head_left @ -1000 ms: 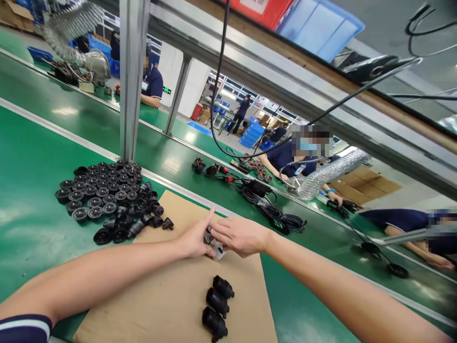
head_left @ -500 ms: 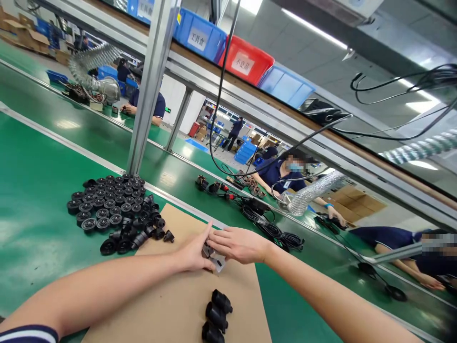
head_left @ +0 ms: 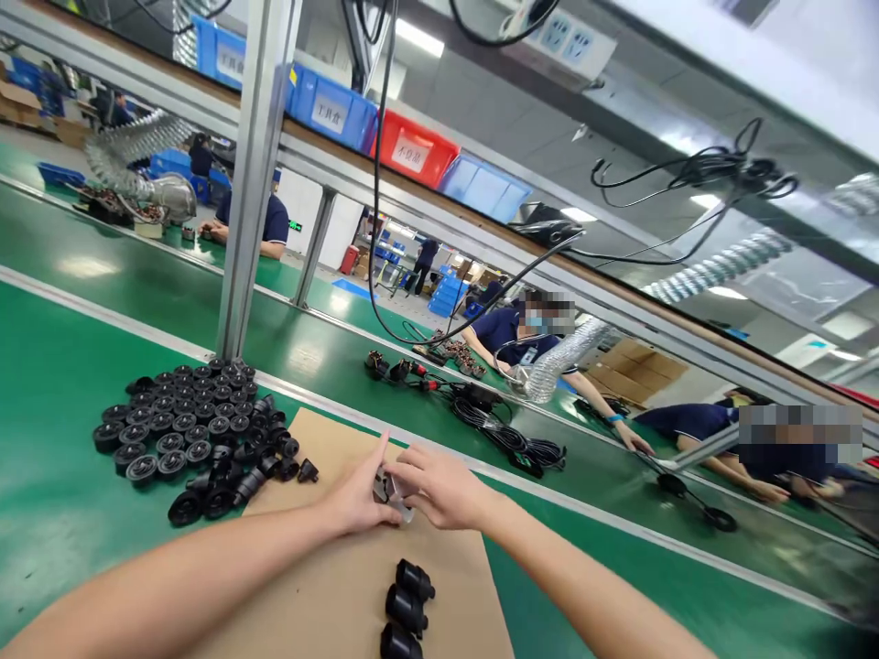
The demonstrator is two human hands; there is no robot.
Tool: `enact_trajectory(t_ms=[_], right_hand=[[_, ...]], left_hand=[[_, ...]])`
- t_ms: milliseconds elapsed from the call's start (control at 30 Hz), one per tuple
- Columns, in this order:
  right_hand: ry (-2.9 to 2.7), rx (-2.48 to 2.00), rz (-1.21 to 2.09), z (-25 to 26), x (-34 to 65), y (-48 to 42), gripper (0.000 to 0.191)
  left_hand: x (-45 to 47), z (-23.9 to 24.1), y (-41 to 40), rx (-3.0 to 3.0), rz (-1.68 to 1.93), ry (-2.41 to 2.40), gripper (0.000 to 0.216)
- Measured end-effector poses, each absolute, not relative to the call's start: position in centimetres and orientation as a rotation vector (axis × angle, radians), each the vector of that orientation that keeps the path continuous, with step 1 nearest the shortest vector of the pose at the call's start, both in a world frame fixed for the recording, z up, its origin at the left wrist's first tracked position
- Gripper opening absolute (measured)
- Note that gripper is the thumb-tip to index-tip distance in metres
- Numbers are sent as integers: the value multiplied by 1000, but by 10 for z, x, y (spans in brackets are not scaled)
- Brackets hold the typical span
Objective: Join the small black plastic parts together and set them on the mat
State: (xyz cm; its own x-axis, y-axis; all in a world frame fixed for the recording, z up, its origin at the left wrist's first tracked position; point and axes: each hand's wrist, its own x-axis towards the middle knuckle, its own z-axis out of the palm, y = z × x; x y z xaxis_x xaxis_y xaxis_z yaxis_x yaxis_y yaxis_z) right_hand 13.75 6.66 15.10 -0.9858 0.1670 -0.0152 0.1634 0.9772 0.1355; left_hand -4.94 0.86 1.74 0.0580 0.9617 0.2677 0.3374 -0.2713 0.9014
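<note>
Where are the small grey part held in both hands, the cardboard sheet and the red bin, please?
small grey part [head_left: 388, 489]: head view, visible middle between the hands.
cardboard sheet [head_left: 330, 586]: head view, bare middle.
red bin [head_left: 418, 154]: head view, front wall.

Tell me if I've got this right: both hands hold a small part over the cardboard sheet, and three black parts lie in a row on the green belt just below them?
Not quite. In the head view the three black parts lie on the cardboard sheet, not the green belt. The left hand and right hand do hold a small part over it.
</note>
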Motion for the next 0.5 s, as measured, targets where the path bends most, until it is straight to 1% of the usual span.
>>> enact_trajectory(t_ms=[100,167,233,300,367,433,500], right_hand=[[3337,677,12,134,160,51,56],[3452,1051,-17,107,183,46,57],[3432,1329,23,68,207,47,59],[3439,1384,124,28,228,52,64],[3468,1470,187,-3,240,58,57],[3512,1508,291,-17,244,59,55],[3530,1539,411,-14,242,54,56]], left_hand=[[-50,17,6,1749,1240,1432,132],[-50,16,5,1793,1276,1432,118],[-49,14,6,1847,1305,1383,101],[-48,12,8,1864,1329,1339,89],[-47,12,10,1862,1411,1314,79],[-47,16,10,2008,1583,1244,65],[-49,23,6,2324,1755,1119,57]])
